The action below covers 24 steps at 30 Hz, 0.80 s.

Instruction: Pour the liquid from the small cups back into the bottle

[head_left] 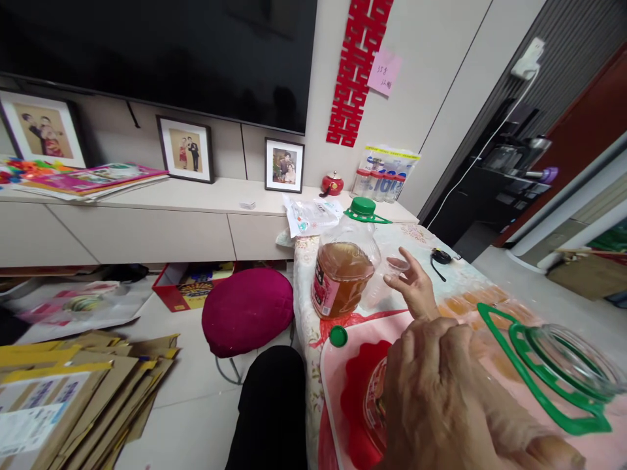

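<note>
The left hand (435,391), cropped at the bottom edge, blocks most of a jug (563,359) and hides the wrist of the right hand (416,287). Whether the right fingertips touch a clear cup (376,294) cannot be told. Orange items (470,298) right of that hand disappear behind the jug, their kind unclear. To its left, a bottle (347,271) bears print too small to read. High above both hands, a red banner (355,85) and, farther left, a screen (161,59) leave the frame.
</note>
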Tool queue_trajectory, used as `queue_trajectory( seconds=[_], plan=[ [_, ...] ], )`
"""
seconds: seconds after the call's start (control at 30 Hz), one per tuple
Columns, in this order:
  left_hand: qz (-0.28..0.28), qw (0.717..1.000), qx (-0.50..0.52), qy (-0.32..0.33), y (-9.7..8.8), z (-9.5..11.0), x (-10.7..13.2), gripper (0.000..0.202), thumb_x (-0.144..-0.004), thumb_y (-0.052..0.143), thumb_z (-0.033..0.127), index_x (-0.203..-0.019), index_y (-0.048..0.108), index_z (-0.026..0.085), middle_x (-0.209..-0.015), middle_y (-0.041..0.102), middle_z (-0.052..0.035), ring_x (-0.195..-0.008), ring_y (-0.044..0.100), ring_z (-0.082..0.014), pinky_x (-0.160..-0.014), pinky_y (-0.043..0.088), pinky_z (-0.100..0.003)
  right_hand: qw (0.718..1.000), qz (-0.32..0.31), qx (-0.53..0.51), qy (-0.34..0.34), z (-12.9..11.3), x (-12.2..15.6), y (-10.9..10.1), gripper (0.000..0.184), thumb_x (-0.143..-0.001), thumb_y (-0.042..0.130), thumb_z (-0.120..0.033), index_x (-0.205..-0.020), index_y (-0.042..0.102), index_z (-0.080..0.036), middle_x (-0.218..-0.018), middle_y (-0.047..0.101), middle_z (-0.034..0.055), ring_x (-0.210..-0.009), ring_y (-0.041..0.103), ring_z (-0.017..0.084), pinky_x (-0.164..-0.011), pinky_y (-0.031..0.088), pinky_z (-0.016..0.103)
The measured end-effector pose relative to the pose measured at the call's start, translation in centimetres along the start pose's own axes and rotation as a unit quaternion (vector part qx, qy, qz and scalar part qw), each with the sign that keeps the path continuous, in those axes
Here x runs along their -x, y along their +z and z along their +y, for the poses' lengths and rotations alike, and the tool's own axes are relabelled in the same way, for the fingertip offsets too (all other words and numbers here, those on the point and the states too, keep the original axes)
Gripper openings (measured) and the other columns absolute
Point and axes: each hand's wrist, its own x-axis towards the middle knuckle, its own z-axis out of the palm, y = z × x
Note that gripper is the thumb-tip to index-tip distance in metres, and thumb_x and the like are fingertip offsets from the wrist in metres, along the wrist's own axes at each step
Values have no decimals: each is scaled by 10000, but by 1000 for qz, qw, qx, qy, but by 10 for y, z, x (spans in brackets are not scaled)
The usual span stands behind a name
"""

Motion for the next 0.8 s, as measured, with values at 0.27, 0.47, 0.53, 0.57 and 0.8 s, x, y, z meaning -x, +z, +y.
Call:
queue_trajectory(
  seconds=[0.27,0.47,0.53,0.57,0.8],
  plan=[
    [28,999,-29,-4,3,0,12,862,-790,813,446,-1538,401,328,-1486,628,-120,-1374,603,-431,-1068,624,-570,998,-44,24,23,-13,5,-15,1060,-625,959,-480,-1548,463,-323,-1399,663,113,-1380,579,348,-1149,444,578],
    [19,999,-23,16,1,-3,6,868,-757,814,447,-1507,416,267,-1463,637,-137,-1345,628,-408,-1089,612,-543,998,-62,25,-1,-21,1,-6,654,-903,785,-463,-1469,546,-239,-1461,603,123,-1387,551,318,-1182,423,588],
    [21,999,-26,19,1,-3,5,827,-765,808,443,-1486,437,280,-1439,654,-128,-1333,638,-400,-1081,616,-539,998,-59,33,-8,-20,-3,-1,513,-974,714,-435,-1423,583,-224,-1460,594,114,-1377,549,309,-1176,427,592],
    [23,999,-28,20,0,-3,5,816,-773,803,438,-1486,438,283,-1429,660,-127,-1328,641,-401,-1078,617,-544,998,-57,38,-9,-19,-4,1,479,-987,699,-427,-1406,595,-221,-1456,593,112,-1369,552,306,-1173,431,591],
    [42,998,-46,11,6,-1,8,774,-782,779,341,-1479,447,278,-1423,654,-139,-1329,635,-404,-1048,625,-557,996,-53,67,-41,-33,29,7,482,-978,689,-491,-1391,618,-254,-1556,526,106,-1462,469,330,-1222,361,632]
  ],
)
